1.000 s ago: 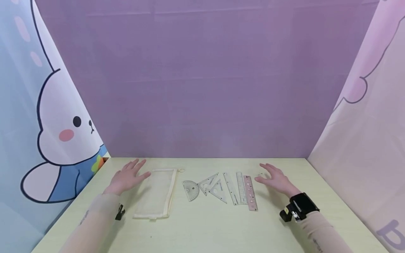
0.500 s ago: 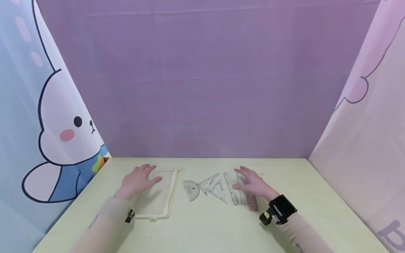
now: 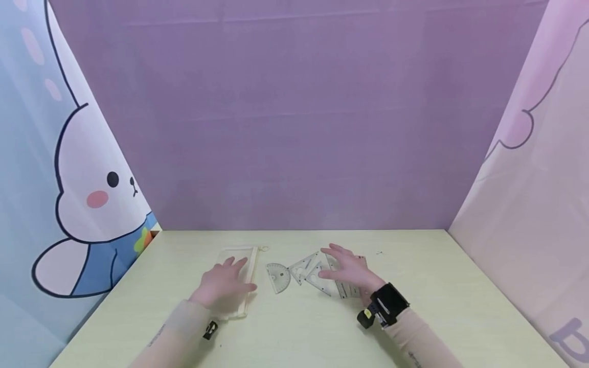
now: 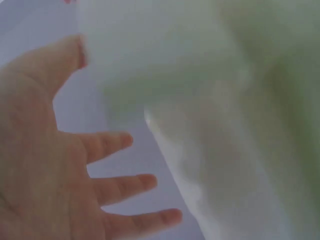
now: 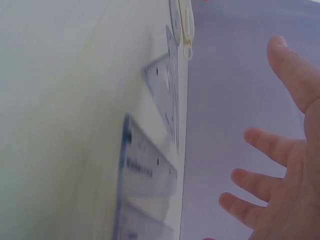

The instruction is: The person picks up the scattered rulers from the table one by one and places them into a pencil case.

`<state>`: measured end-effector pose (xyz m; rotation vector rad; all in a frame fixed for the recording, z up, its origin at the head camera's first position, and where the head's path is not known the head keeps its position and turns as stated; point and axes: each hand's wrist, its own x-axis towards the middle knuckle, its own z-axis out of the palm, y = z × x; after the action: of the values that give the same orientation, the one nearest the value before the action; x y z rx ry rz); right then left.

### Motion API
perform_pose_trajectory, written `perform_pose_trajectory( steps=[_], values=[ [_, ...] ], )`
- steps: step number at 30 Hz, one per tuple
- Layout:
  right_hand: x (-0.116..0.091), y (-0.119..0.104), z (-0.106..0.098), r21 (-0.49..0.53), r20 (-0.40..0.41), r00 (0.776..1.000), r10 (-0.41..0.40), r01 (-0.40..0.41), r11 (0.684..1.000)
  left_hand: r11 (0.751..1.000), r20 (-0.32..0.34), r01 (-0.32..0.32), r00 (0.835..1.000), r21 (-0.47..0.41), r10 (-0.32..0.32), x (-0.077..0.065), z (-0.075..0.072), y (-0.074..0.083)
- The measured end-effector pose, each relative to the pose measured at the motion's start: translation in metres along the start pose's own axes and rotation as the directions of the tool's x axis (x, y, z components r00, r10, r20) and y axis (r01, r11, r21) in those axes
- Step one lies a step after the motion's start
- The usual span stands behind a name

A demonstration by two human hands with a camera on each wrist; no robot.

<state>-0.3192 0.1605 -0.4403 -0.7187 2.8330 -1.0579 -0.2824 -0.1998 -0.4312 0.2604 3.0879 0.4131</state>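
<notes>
My left hand (image 3: 225, 283) hovers over a cream-edged mesh zip pouch (image 3: 251, 263), its fingers spread and holding nothing. In the left wrist view the pouch looks blurred beyond the spread fingers (image 4: 120, 187). My right hand (image 3: 349, 268), also with fingers extended, is over the clear rulers (image 3: 342, 290) and covers most of the pink ruler (image 3: 362, 260). Just left of it lie two clear set squares (image 3: 301, 268), then a clear protractor (image 3: 278, 277) near the pouch. From the right wrist, a clear ruler (image 5: 145, 167) shows apart from the fingers.
Everything lies on a pale wood-grain table (image 3: 294, 332). A purple backdrop (image 3: 294, 128) rises at its far edge. Printed cloth hangs at both sides, with a cartoon rabbit (image 3: 101, 179) on the left. A tiny dark mark (image 3: 379, 253) shows at the back right.
Both hands have moved inward: my left hand rightward and nearer over the pouch, my right hand leftward from beside the rulers to over them. The pouch and drawing tools have stayed put.
</notes>
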Motion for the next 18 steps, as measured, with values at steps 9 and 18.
perform_pose_trajectory(
  steps=[9,18],
  values=[
    [0.007,-0.015,0.009,0.006,0.033,0.998,-0.057,0.057,0.998,0.997,-0.049,0.049,0.997,-0.054,-0.052,-0.004,0.009,0.007],
    [0.013,-0.02,0.017,-0.007,0.051,0.995,-0.081,0.081,0.997,0.977,-0.062,0.079,0.994,-0.2,-0.093,0.003,0.006,-0.005]
  ],
)
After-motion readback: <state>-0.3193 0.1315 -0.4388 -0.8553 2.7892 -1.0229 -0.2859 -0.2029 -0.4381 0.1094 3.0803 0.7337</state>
